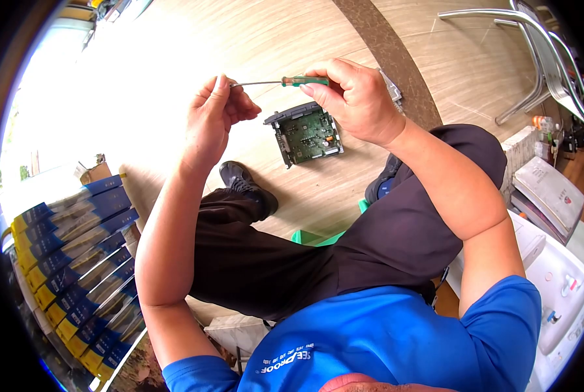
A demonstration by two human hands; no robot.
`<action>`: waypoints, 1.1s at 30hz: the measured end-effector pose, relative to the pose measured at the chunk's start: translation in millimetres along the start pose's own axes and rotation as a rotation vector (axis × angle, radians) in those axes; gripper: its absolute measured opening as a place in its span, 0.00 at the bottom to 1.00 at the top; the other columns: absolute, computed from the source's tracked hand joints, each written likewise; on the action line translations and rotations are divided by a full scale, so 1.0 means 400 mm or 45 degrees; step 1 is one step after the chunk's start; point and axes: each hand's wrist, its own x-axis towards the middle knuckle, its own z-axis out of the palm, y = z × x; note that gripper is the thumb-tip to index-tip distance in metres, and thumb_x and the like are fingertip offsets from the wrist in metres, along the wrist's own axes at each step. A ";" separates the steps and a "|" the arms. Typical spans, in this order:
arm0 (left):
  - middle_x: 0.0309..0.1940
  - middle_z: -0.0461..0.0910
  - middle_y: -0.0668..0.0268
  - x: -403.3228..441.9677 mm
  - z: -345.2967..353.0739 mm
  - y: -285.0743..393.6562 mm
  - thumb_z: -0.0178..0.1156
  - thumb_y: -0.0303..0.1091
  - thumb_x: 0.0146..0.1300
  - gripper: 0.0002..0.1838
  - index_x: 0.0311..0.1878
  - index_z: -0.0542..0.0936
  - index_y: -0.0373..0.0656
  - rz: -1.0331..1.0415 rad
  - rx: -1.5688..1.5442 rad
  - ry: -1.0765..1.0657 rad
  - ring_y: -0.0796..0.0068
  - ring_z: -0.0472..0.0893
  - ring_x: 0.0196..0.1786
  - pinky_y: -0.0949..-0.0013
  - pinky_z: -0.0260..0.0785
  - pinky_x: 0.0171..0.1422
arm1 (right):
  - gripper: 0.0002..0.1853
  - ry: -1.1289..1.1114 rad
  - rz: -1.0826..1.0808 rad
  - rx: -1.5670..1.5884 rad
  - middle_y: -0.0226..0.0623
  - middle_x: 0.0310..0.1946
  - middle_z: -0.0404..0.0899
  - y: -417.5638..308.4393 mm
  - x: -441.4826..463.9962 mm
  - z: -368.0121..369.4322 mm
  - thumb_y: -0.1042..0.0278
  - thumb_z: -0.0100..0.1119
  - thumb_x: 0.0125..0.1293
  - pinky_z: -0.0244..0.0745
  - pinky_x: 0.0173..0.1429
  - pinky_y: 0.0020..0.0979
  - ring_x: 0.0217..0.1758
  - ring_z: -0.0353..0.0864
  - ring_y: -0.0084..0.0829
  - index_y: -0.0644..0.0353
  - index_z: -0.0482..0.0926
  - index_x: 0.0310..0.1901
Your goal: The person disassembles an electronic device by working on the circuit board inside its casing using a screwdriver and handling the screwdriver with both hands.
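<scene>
A screwdriver (297,81) with a green handle is held level in front of me, above the floor. My right hand (357,98) grips its handle between thumb and fingers. At the other end, my left hand (217,114) pinches the tip of the thin metal shaft; whether a small part sits in that pinch cannot be made out. Below and between the hands, an electronic unit (305,134) lies on the floor, its green circuit board exposed and a dark front panel along its far edge. A silvery metal piece (391,90) shows partly behind my right hand.
Stacked blue and yellow boxes (76,274) stand at my left. A metal-framed chair (534,52) is at the far right. On the right are a white basin (560,294) with taps and a thick book (550,193). Something green (318,238) shows under my legs.
</scene>
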 end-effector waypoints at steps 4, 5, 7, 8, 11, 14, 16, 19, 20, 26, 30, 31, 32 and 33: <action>0.29 0.77 0.64 -0.001 0.002 0.001 0.44 0.42 0.76 0.15 0.39 0.73 0.43 -0.004 0.014 0.013 0.68 0.81 0.35 0.63 0.75 0.45 | 0.08 -0.001 0.001 0.004 0.36 0.26 0.78 0.001 0.000 0.001 0.72 0.66 0.61 0.70 0.31 0.26 0.25 0.75 0.25 0.64 0.80 0.40; 0.29 0.77 0.64 0.000 0.002 0.001 0.44 0.42 0.77 0.15 0.39 0.73 0.43 -0.002 0.014 0.011 0.68 0.81 0.35 0.63 0.75 0.45 | 0.08 -0.001 0.001 0.004 0.36 0.26 0.78 0.001 0.000 0.001 0.72 0.66 0.61 0.70 0.31 0.26 0.25 0.75 0.25 0.64 0.80 0.40; 0.29 0.77 0.64 0.000 0.003 0.001 0.44 0.42 0.77 0.15 0.39 0.73 0.43 0.001 0.013 0.010 0.68 0.81 0.35 0.63 0.75 0.45 | 0.08 -0.004 0.007 0.003 0.36 0.26 0.78 -0.002 0.001 0.000 0.72 0.66 0.61 0.70 0.31 0.26 0.26 0.75 0.24 0.63 0.80 0.40; 0.29 0.77 0.64 0.000 0.004 0.001 0.44 0.42 0.77 0.15 0.39 0.73 0.43 0.000 0.010 0.016 0.68 0.81 0.35 0.64 0.75 0.45 | 0.08 -0.004 0.006 0.003 0.36 0.26 0.78 -0.001 0.001 0.000 0.72 0.66 0.61 0.70 0.31 0.26 0.26 0.75 0.24 0.63 0.80 0.40; 0.29 0.77 0.65 0.001 0.002 0.000 0.44 0.42 0.77 0.15 0.39 0.73 0.43 0.003 0.012 0.021 0.68 0.81 0.35 0.64 0.75 0.45 | 0.08 -0.001 0.004 -0.003 0.36 0.26 0.78 0.002 0.001 0.001 0.72 0.66 0.61 0.70 0.31 0.26 0.25 0.75 0.24 0.64 0.80 0.40; 0.28 0.77 0.65 0.002 0.002 0.001 0.44 0.42 0.77 0.15 0.38 0.73 0.44 -0.001 0.025 0.029 0.69 0.81 0.35 0.64 0.75 0.45 | 0.08 -0.009 0.011 0.000 0.36 0.26 0.78 0.004 0.000 0.001 0.73 0.65 0.61 0.70 0.31 0.25 0.26 0.75 0.24 0.64 0.80 0.40; 0.28 0.77 0.65 0.003 0.002 0.000 0.44 0.42 0.77 0.15 0.38 0.73 0.44 -0.006 0.033 0.036 0.69 0.82 0.35 0.64 0.75 0.45 | 0.08 -0.005 -0.002 0.004 0.36 0.26 0.78 0.005 0.000 0.001 0.73 0.65 0.61 0.70 0.30 0.26 0.25 0.75 0.24 0.64 0.80 0.40; 0.28 0.77 0.65 0.004 -0.003 -0.004 0.44 0.43 0.76 0.15 0.38 0.74 0.43 0.011 0.058 0.028 0.70 0.82 0.34 0.65 0.76 0.44 | 0.07 0.003 -0.005 0.008 0.36 0.26 0.78 0.005 0.000 0.002 0.73 0.66 0.61 0.69 0.30 0.26 0.25 0.75 0.24 0.64 0.80 0.40; 0.28 0.77 0.65 0.006 -0.005 -0.006 0.44 0.42 0.76 0.15 0.38 0.74 0.43 0.018 0.101 0.038 0.70 0.82 0.34 0.65 0.76 0.44 | 0.07 0.003 -0.005 0.008 0.36 0.26 0.78 0.004 0.001 0.000 0.73 0.66 0.61 0.69 0.30 0.26 0.25 0.75 0.24 0.64 0.80 0.40; 0.28 0.77 0.65 0.005 0.003 -0.009 0.45 0.42 0.76 0.15 0.39 0.74 0.41 0.016 0.277 0.098 0.72 0.82 0.33 0.66 0.77 0.43 | 0.07 -0.031 0.012 -0.011 0.36 0.25 0.77 0.008 0.001 -0.008 0.73 0.66 0.61 0.69 0.30 0.26 0.25 0.74 0.23 0.64 0.81 0.40; 0.29 0.77 0.65 0.006 0.010 -0.010 0.45 0.42 0.76 0.16 0.38 0.73 0.40 -0.019 0.273 0.139 0.71 0.82 0.32 0.66 0.77 0.43 | 0.09 -0.063 0.023 0.001 0.36 0.25 0.79 0.004 -0.004 -0.009 0.73 0.66 0.61 0.70 0.30 0.26 0.25 0.75 0.23 0.65 0.81 0.41; 0.29 0.77 0.65 0.004 0.012 -0.009 0.45 0.42 0.76 0.16 0.38 0.73 0.40 -0.019 0.270 0.143 0.71 0.82 0.32 0.66 0.77 0.43 | 0.09 -0.067 0.038 0.005 0.37 0.25 0.79 0.001 -0.005 -0.008 0.74 0.66 0.61 0.71 0.31 0.26 0.26 0.76 0.23 0.65 0.82 0.42; 0.28 0.77 0.65 0.003 0.016 -0.005 0.45 0.42 0.76 0.16 0.38 0.73 0.40 -0.034 0.282 0.148 0.71 0.82 0.32 0.66 0.77 0.43 | 0.09 -0.072 0.037 0.006 0.37 0.25 0.79 0.004 -0.006 -0.003 0.74 0.66 0.61 0.71 0.31 0.26 0.26 0.76 0.23 0.65 0.82 0.42; 0.28 0.77 0.65 0.001 0.019 -0.003 0.46 0.43 0.76 0.16 0.38 0.73 0.40 -0.050 0.293 0.153 0.71 0.82 0.32 0.66 0.77 0.43 | 0.07 -0.024 0.064 0.045 0.38 0.24 0.79 0.010 -0.010 0.004 0.71 0.65 0.61 0.71 0.30 0.28 0.25 0.77 0.26 0.63 0.82 0.40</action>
